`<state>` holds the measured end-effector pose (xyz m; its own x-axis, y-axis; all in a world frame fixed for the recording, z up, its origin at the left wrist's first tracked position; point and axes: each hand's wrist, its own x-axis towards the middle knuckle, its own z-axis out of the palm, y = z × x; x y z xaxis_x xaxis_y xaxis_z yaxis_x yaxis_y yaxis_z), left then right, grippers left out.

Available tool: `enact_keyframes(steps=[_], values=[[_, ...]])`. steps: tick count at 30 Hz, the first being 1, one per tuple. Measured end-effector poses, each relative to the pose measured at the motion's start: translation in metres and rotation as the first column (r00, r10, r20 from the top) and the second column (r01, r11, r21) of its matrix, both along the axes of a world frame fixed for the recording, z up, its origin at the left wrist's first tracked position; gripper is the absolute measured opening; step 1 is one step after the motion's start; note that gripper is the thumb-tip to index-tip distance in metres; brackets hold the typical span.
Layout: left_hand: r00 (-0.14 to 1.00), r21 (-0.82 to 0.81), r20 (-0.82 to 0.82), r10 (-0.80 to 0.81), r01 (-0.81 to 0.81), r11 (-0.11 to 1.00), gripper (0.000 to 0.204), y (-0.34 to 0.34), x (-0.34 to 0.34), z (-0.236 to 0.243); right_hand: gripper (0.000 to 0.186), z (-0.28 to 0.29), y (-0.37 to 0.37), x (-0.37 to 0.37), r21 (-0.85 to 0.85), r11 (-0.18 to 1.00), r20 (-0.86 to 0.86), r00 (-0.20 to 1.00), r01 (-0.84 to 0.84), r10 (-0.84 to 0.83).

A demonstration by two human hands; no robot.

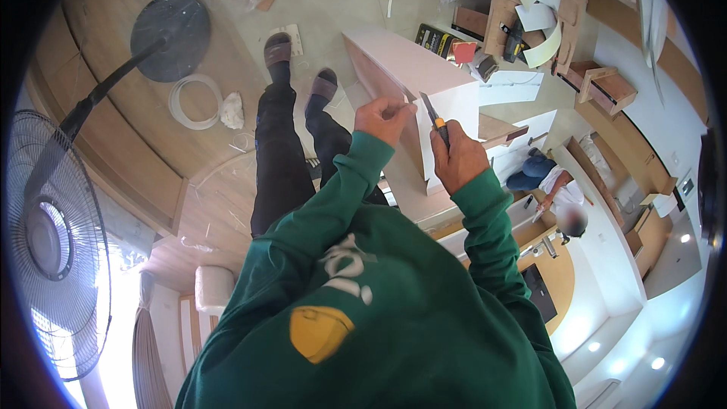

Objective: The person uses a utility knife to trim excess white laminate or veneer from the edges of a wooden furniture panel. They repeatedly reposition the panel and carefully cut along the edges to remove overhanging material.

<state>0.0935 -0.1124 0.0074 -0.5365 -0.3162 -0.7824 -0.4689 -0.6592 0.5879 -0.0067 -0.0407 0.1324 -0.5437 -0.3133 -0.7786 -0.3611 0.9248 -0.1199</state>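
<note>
My right hand (458, 155) is wrapped round a utility knife (441, 123) with an orange and dark handle, its blade pointing up and left. Just left of the blade, my left hand (382, 120) is closed in a pinch; what its fingertips hold is too small to make out. Both hands are over a white panel piece (447, 95) with a pale pinkish edge, which stands in front of me on the tiled floor.
A standing fan (53, 242) is at the left, with a cable coil (195, 117) nearby. At the upper right are wooden boxes (606, 91), curled offcuts (544, 49) and a black power tool (513, 42). A co-worker (556, 197) in white and blue crouches at the right.
</note>
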Motion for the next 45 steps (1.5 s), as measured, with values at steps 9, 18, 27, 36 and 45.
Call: enact_keyframes(steps=[9, 18, 27, 36, 45], values=[[0.998, 0.058, 0.06, 0.026, -0.029, 0.998, 0.022, -0.002, -0.005, 0.009, 0.025, -0.005, -0.004, 0.004, 0.012, 0.999, 0.001, 0.999, -0.032, 0.032], [0.999, 0.031, 0.044, 0.013, -0.015, 0.999, 0.023, -0.002, -0.004, 0.007, 0.024, -0.004, -0.001, 0.005, -0.016, 0.999, -0.011, 1.0, -0.029, 0.029], [0.999, 0.066, 0.034, 0.02, -0.023, 0.998, 0.023, -0.001, -0.001, 0.006, 0.026, -0.002, 0.0, 0.008, 0.009, 1.0, -0.037, 0.999, -0.008, 0.008], [1.0, 0.047, 0.02, 0.018, -0.019, 0.999, 0.022, 0.003, 0.0, 0.003, 0.025, -0.005, 0.005, 0.011, -0.002, 1.0, -0.034, 0.999, -0.019, 0.019], [0.999, -0.002, 0.035, 0.023, -0.023, 1.0, 0.023, 0.002, -0.003, 0.007, 0.023, -0.005, 0.004, 0.007, 0.005, 0.998, -0.034, 0.997, -0.066, 0.066]])
